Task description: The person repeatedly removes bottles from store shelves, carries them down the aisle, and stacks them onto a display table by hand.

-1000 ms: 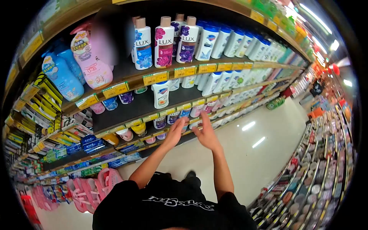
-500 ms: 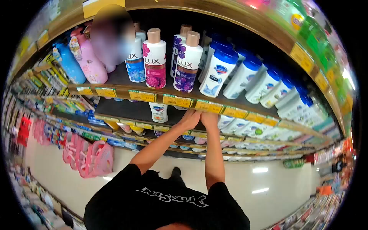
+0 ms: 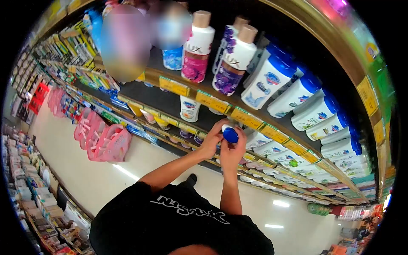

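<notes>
A white bottle with a blue cap (image 3: 230, 135) is between my two hands in front of the second shelf, its cap turned towards me. My left hand (image 3: 211, 141) is closed around its left side. My right hand (image 3: 234, 154) grips it from the right and below, thumb near the cap. Most of the bottle's body is hidden behind my fingers. Just left of my hands, a small white bottle (image 3: 189, 109) stands upright on the second shelf. Similar white bottles (image 3: 268, 146) lie in a row to the right.
Above my hands runs the upper shelf's edge with yellow price tags (image 3: 211, 102). Pump-less LUX bottles (image 3: 196, 46) and blue-capped white bottles (image 3: 268, 78) stand on it. Pink baskets (image 3: 109, 142) sit on the floor at left. Another stocked shelf (image 3: 42, 199) lines the lower left.
Both hands have drawn back from under the upper shelf's edge, and the blue-capped bottle now shows between them. My view has turned, shifting the shelves.
</notes>
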{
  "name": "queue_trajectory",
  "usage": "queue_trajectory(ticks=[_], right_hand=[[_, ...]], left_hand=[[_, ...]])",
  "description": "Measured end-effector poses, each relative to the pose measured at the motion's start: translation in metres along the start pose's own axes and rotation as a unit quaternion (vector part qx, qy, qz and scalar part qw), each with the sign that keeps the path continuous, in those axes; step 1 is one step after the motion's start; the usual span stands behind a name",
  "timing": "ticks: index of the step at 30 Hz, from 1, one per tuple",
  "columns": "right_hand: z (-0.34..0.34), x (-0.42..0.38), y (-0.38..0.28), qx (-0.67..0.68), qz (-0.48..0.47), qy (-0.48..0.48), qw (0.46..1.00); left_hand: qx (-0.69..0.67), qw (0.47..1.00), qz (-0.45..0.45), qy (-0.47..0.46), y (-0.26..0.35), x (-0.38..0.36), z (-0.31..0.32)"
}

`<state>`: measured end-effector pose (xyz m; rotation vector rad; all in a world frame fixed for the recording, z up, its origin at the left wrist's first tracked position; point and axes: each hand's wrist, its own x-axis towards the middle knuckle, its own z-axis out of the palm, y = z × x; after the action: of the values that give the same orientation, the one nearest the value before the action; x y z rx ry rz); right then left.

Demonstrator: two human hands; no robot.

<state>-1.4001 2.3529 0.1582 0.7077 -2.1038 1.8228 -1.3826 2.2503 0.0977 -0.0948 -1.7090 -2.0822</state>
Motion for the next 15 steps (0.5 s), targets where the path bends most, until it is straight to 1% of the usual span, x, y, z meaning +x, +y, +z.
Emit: queue_trajectory(ticks=[1, 2, 3, 4, 5, 6, 8, 9, 10, 11, 12, 13, 14, 15], right_hand=[[-0.001, -0.006, -0.004, 0.023, -0.009, 0.003, 1.0], [-0.003, -0.011, -0.011, 0.047, -0.018, 0.002, 0.999], [-0.008, -0.019, -0.024, 0.003, -0.056, -0.009, 0.998], [-0.01, -0.03, -0.041, -0.005, -0.088, -0.03, 0.996], [-0.007, -0.042, -0.057, -0.01, -0.119, -0.044, 0.992], [-0.002, -0.052, -0.073, -0.012, -0.15, -0.053, 0.987], [0.019, -0.076, -0.103, 0.024, -0.093, -0.083, 0.992], [0.032, -0.086, -0.116, 0.039, -0.069, -0.104, 0.991], [0.045, -0.098, -0.133, 0.054, -0.047, -0.129, 0.989], [0.063, -0.115, -0.156, 0.148, 0.102, -0.138, 0.974], [0.078, -0.13, -0.165, 0.176, 0.143, -0.17, 0.959], [0.096, -0.147, -0.177, 0.203, 0.186, -0.204, 0.939], [0.117, -0.164, -0.184, 0.23, 0.23, -0.241, 0.914], [0.138, -0.18, -0.191, 0.237, 0.249, -0.268, 0.9]], left_hand=[[0.014, 0.999, 0.029, 0.0, 0.002, -0.005, 0.0], [0.052, 0.997, 0.058, -0.023, 0.023, -0.013, -0.002], [0.091, 0.991, 0.088, -0.04, 0.047, -0.025, -0.007], [0.131, 0.983, 0.115, -0.055, 0.069, -0.039, -0.014], [0.122, 0.984, 0.114, -0.06, 0.08, -0.054, -0.025], [0.152, 0.98, 0.115, -0.057, 0.088, -0.069, -0.036], [0.218, 0.968, 0.112, -0.053, 0.108, -0.101, -0.066], [0.279, 0.948, 0.146, -0.048, 0.122, -0.115, -0.085], [0.28, 0.949, 0.132, -0.055, 0.132, -0.133, -0.104], [0.283, 0.95, 0.12, -0.055, 0.141, -0.153, -0.124], [0.291, 0.949, 0.108, -0.051, 0.15, -0.173, -0.145], [0.286, 0.952, 0.106, -0.036, 0.158, -0.195, -0.165], [0.241, 0.967, 0.071, 0.037, 0.15, -0.226, -0.18], [0.243, 0.967, 0.03, 0.075, 0.151, -0.252, -0.198]])
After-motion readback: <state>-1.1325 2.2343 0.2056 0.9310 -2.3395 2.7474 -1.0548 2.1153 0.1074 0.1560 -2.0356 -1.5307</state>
